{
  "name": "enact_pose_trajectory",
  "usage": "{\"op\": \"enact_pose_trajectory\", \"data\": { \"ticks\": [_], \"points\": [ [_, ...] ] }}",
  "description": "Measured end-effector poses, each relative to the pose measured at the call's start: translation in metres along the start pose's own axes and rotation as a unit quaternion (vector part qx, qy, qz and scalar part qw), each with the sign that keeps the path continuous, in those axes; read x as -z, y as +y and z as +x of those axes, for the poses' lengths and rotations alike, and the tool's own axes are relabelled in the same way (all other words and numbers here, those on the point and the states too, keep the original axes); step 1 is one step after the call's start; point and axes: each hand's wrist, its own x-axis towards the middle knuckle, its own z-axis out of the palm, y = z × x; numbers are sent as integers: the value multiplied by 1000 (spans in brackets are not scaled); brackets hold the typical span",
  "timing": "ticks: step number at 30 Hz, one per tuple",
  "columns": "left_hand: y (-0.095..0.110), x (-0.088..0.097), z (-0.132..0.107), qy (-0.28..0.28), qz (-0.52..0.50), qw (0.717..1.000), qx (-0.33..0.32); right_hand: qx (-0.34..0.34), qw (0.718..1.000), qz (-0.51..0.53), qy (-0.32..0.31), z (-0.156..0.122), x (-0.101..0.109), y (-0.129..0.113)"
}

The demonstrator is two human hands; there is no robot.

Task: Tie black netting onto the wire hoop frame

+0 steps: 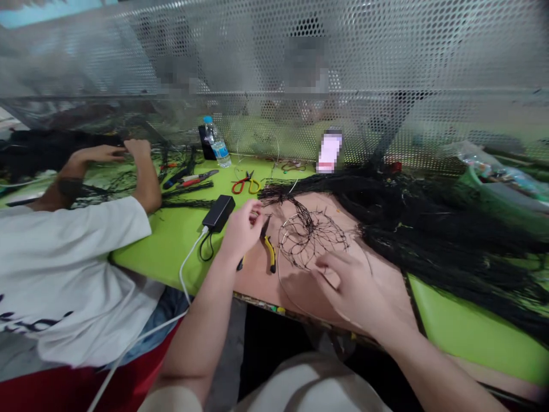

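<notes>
A black knotted net [312,232] lies spread over a thin wire hoop [279,280] on the brown board [261,289]. My right hand [349,286] is at the near right edge of the net, with thumb and forefinger pinched on its cords. To the left of the net, my left hand [245,226] has its fingers curled together; what is in them, if anything, is too small to make out. Just beside it on the board lie pliers [270,252] with yellow and black handles, partly hidden by my left hand and wrist.
A black power adapter [218,213] with a white cable sits left. Behind are red-and-yellow-handled pliers [246,183], a water bottle [219,149] and a phone [329,151]. Black netting [429,223] is heaped right, near a green basket [484,186]. A co-worker's arms [146,177] work at left.
</notes>
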Motion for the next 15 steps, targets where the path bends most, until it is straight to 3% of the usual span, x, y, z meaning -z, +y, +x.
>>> {"op": "enact_pose_trajectory", "data": {
  "ticks": [2,5,10,13,15],
  "points": [
    [2,-9,0,-87,72,993,-20,14,998,-16,-63,-35,-2,14],
    [6,-26,1,-180,155,971,-38,82,992,-64,-73,-68,-25,28],
    [4,-48,7,-190,207,960,-13,147,988,-47,-22,-84,-54,38],
    [1,-54,11,-196,227,954,0,185,979,-88,16,-95,-52,42],
    [0,-57,15,-207,235,950,6,193,971,-139,5,-106,-46,45]
  ]
}}
